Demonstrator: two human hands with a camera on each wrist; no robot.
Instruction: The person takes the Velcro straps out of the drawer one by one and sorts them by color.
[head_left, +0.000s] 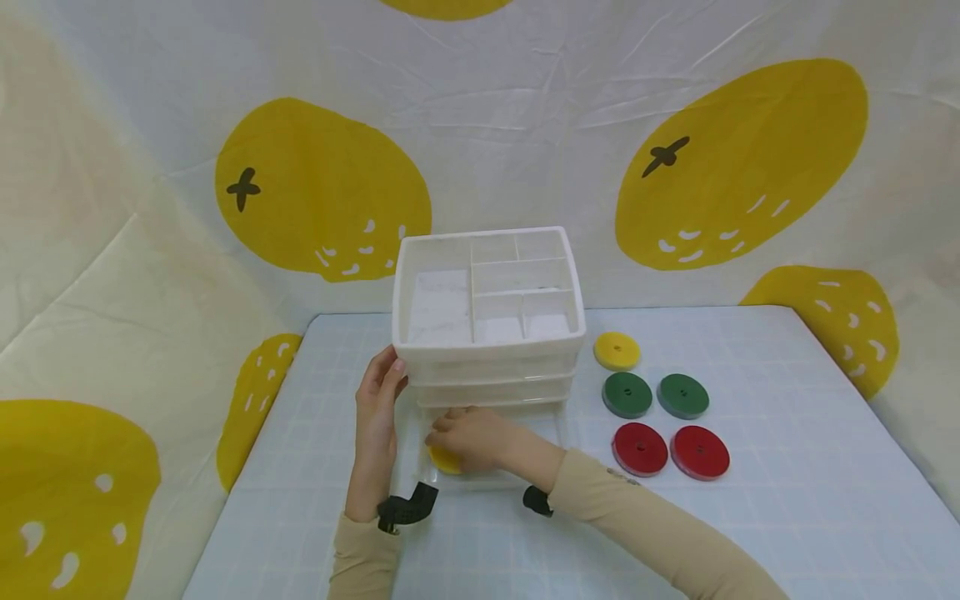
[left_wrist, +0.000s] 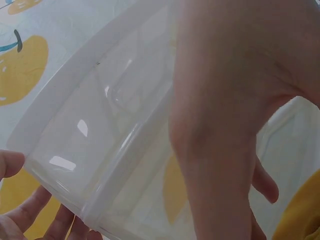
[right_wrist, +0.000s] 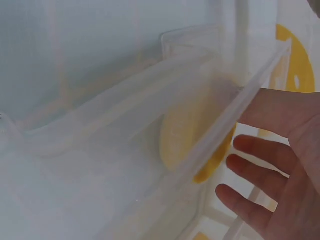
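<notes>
A white drawer unit (head_left: pixel 491 364) with a divided top tray stands at the middle back of the table. Its bottom see-through drawer (head_left: pixel 551 427) is pulled out towards the front. Inside that drawer my right hand (head_left: pixel 480 440) pinches a thick yellow disc (head_left: pixel 446 460), mostly covered by the fingers. Through the cloudy drawer wall in the right wrist view, the yellow disc (right_wrist: pixel 182 135) shows beside the right hand (right_wrist: pixel 275 165), whose other fingers spread outside the pinch. My left hand (head_left: pixel 377 408) touches the unit's left front corner, fingers and thumb (left_wrist: pixel 11 164) spread along its edge.
Right of the unit lie another yellow disc (head_left: pixel 617 351), two green discs (head_left: pixel 627 395) and two red discs (head_left: pixel 640 449), each with a small centre hole. A fruit-printed cloth (head_left: pixel 517 158) hangs behind the table (head_left: pixel 810 467) and along its sides.
</notes>
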